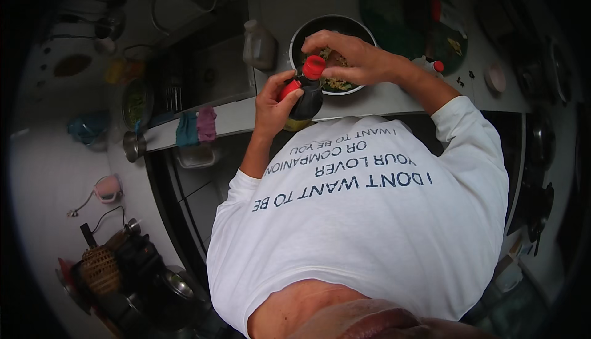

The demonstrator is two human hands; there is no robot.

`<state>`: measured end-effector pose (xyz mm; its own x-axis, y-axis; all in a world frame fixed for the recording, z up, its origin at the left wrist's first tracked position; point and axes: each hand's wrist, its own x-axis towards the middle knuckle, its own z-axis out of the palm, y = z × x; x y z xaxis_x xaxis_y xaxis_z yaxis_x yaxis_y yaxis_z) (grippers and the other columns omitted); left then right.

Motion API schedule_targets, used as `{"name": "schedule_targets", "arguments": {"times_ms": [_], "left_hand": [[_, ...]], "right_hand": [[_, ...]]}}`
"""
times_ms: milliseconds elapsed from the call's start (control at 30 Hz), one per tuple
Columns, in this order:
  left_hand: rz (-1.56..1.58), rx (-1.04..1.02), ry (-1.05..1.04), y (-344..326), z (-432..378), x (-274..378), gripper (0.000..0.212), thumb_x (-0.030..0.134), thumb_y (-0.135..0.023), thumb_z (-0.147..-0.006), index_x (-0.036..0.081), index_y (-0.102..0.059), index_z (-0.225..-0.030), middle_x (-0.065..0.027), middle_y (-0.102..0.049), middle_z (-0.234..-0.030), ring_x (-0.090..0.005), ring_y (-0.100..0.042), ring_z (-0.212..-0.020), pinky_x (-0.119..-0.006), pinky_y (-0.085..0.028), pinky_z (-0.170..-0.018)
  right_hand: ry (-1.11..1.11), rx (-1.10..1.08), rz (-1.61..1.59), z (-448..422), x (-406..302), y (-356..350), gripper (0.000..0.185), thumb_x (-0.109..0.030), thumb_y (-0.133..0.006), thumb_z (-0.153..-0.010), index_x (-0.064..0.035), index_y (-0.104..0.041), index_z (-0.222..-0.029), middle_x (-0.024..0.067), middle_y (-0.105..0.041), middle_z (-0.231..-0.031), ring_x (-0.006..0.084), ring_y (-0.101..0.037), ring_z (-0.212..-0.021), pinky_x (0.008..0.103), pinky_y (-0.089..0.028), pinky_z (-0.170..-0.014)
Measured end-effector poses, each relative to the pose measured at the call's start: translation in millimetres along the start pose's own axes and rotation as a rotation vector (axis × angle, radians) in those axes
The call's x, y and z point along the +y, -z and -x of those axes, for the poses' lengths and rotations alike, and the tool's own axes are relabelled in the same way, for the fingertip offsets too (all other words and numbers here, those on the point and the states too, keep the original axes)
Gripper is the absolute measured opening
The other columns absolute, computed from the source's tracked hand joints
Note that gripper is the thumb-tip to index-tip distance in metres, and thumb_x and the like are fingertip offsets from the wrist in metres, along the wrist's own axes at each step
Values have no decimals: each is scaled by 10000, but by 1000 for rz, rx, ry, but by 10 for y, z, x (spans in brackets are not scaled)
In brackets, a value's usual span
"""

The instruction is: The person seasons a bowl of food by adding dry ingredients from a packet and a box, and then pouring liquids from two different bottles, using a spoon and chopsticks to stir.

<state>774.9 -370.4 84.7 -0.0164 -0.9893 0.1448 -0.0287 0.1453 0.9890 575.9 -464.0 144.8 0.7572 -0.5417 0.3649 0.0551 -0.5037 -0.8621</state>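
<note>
My left hand [272, 108] grips a dark bottle [308, 101] with a red cap [314, 66] and a yellowish label low down. A second red piece [289, 90] shows under the left thumb; whether it belongs to the bottle I cannot tell. My right hand [348, 60] is beside the cap with fingers and thumb apart, holding nothing; whether the thumb touches the cap is unclear. Behind and below both hands stands a round, dark-lined bowl [295, 34] with a pale rim. Chopped, yellowish-green food [339, 83] lies in it, partly covered by the right hand.
Left of the bowl stands a plastic jug [258, 46] beside the sink [217, 71] with its faucet [159, 6]. Teal [186, 129] and purple [206, 123] cloths hang over the counter edge. A red-capped container [429, 65] and a green round board [383, 11] are at right.
</note>
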Motion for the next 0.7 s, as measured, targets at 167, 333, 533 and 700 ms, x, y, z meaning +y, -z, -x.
{"name": "schedule_targets", "arguments": {"times_ms": [167, 333, 533, 700], "left_hand": [[-81, -23, 65, -32, -7, 0, 374, 22, -625, -740, 13, -506, -1094, -54, -576, -939, -79, -535, -809, -206, -436, -725], [-207, -8, 43, -40, -22, -15, 380, 26, -621, -738, 30, -528, -1107, -68, -585, -1004, -101, -544, -866, -224, -434, -758], [-501, -83, 127, -69, -68, -33, 362, 65, -618, -750, 39, -544, -1103, -64, -615, -931, -68, -545, -807, -214, -435, -708], [-728, -125, 193, -52, -145, -141, 349, 176, -612, -747, 99, -559, -1083, -162, -616, -868, -272, -609, -777, -311, -458, -663]], "right_hand": [[-260, -200, 462, -35, 41, -47, 323, -310, -520, -812, -34, -494, -976, 145, -537, -668, 285, -567, -689, 337, -438, -599], [45, -51, 432, -10, 19, 160, 166, -72, -544, -788, -48, -525, -951, 126, -548, -942, 266, -561, -829, 333, -454, -708], [-160, 443, -37, 304, 106, 515, 198, -11, -476, -821, -42, -529, -1009, 48, -566, -888, 95, -544, -791, 213, -457, -646], [-542, 627, -499, 982, 384, 250, 193, -110, -485, -840, -28, -540, -1006, 29, -568, -823, 55, -511, -666, 172, -423, -558]]}}
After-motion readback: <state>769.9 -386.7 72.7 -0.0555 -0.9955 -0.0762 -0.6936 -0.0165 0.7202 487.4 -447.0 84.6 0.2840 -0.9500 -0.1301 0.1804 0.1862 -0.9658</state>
